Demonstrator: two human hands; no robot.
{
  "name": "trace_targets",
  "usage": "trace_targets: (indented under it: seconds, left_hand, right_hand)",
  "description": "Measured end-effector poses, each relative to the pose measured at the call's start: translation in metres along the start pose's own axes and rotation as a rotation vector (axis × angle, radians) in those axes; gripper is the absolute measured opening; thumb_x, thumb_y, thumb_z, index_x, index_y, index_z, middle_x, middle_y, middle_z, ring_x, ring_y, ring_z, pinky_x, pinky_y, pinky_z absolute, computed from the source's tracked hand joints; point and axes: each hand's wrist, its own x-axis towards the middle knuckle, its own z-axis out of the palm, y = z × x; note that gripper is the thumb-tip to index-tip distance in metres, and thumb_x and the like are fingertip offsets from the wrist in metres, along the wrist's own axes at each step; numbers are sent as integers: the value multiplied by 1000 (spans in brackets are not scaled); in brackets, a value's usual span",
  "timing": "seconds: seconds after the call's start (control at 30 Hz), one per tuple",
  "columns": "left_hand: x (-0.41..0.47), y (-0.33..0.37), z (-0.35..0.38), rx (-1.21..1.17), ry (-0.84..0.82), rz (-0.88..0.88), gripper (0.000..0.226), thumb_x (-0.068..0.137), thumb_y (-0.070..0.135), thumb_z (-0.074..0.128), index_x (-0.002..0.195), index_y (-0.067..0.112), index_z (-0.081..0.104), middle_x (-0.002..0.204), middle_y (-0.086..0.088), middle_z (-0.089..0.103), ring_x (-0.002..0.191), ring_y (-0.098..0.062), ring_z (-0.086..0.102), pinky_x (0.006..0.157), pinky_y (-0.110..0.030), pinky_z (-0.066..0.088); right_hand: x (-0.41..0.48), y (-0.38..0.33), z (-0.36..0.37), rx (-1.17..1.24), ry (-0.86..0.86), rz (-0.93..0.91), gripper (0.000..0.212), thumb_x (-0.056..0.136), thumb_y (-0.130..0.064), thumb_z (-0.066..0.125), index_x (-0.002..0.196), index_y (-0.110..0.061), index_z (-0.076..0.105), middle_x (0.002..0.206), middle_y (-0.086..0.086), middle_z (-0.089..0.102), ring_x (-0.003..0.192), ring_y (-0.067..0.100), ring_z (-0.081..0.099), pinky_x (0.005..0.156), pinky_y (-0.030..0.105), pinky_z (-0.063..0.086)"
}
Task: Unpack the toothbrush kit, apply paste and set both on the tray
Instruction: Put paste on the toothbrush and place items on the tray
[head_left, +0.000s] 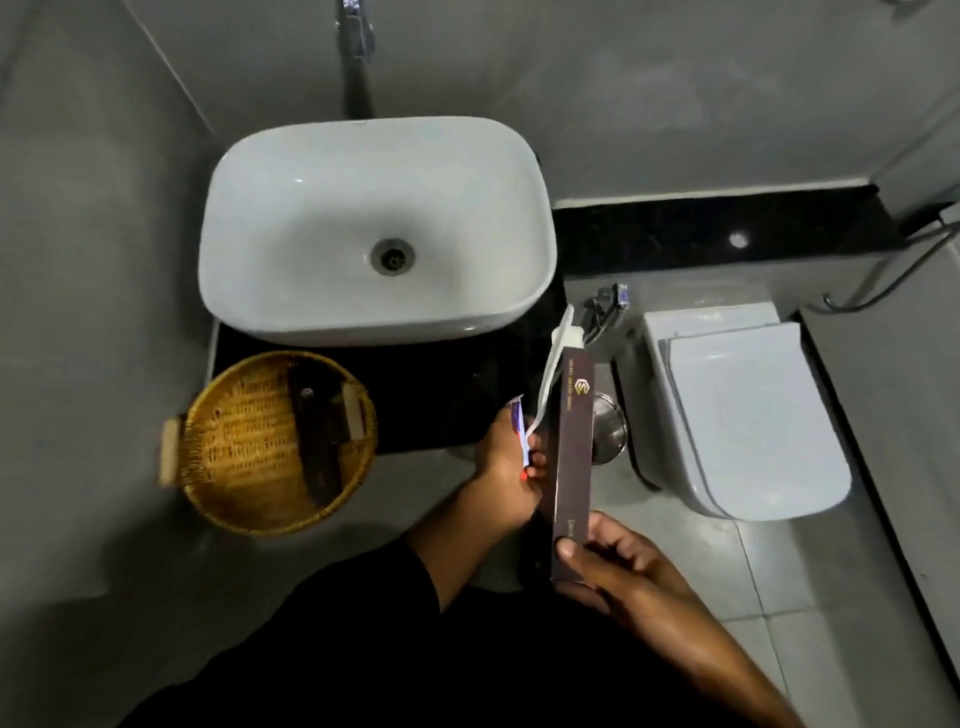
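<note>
Your right hand (618, 564) clamps near end of long brown box (574, 457), box pointing away, held above floor just right of bench (447, 410). Your left hand (506, 467) grips white toothbrush (550, 371) and small paste tube (519, 439) together, just left of box. Brush head angled up toward sink (291, 218). Wicker tray (239, 441) sits on bench left edge, dark item inside.

White toothbrush (551, 364) beside brown box (573, 457)
</note>
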Motion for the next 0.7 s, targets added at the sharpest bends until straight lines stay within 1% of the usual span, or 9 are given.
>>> trace_targets:
  seconds: [0.1, 0.2, 0.27, 0.37, 0.4, 0.47, 0.53, 0.63, 0.7]
  left_hand:
    - [9, -5, 19, -29, -7, 45, 47, 98, 47, 39, 58, 21, 36, 33, 6, 37, 26, -6, 30, 33, -12, 17]
    - [14, -5, 29, -35, 49, 82, 41, 99, 43, 39, 63, 22, 37, 36, 6, 38, 28, -5, 31, 35, -11, 17]
    - [17, -5, 33, -20, 111, 111, 37, 98, 42, 42, 67, 22, 43, 40, 6, 40, 32, -6, 31, 37, -16, 18]
    - [22, -8, 43, -5, 166, 130, 34, 98, 43, 45, 71, 21, 47, 43, 6, 42, 38, -7, 32, 39, -20, 20]
    - [24, -9, 47, -4, 179, 135, 35, 98, 43, 45, 70, 21, 47, 43, 6, 42, 38, -8, 32, 39, -19, 20]
    - [28, -10, 52, -1, 199, 149, 38, 98, 43, 45, 67, 21, 47, 42, 7, 42, 38, -8, 32, 37, -19, 21]
    - [31, -12, 57, 6, 212, 166, 41, 98, 44, 45, 65, 21, 48, 42, 6, 42, 38, -8, 33, 38, -20, 21]
    - [34, -15, 64, 22, 260, 165, 44, 97, 46, 48, 61, 20, 52, 41, 5, 42, 36, -9, 34, 40, -19, 21]
    - [37, -16, 70, 84, 315, 154, 45, 95, 47, 51, 61, 18, 56, 40, 5, 43, 33, -9, 34, 39, -18, 22]
  right_hand:
    - [24, -3, -38, -58, 57, -26, 32, 88, -20, 76, 120, -19, 74, 117, 14, 77, 106, 27, 75, 85, 33, 59]
    - [55, 2, -83, -17, 269, -22, 20, 91, -13, 74, 110, -20, 75, 105, 11, 80, 89, 20, 79, 69, 25, 60]
    - [79, 3, -113, -24, 390, -62, 19, 90, -8, 76, 107, -16, 74, 100, 10, 81, 88, 21, 78, 73, 25, 59]
    - [109, -7, -152, -30, 463, -153, 27, 86, -2, 77, 75, -26, 73, 76, -1, 76, 76, 14, 71, 79, 27, 55]
    - [119, -13, -163, -33, 481, -176, 31, 85, -3, 79, 68, -26, 67, 71, -1, 69, 73, 14, 66, 81, 31, 53]
    - [138, -27, -178, -45, 498, -202, 27, 85, -8, 81, 78, -18, 57, 75, 10, 56, 78, 21, 54, 79, 38, 47]
    - [159, -42, -192, -45, 481, -225, 31, 84, -6, 81, 79, -16, 52, 72, 8, 54, 75, 21, 53, 73, 33, 48]
    - [186, -63, -209, -210, 426, -139, 18, 81, -2, 82, 82, -12, 67, 71, -6, 71, 67, 7, 65, 61, 18, 50]
    - [197, -71, -218, -328, 419, 11, 21, 80, -2, 82, 72, -14, 67, 57, -9, 64, 53, 8, 53, 47, 19, 40]
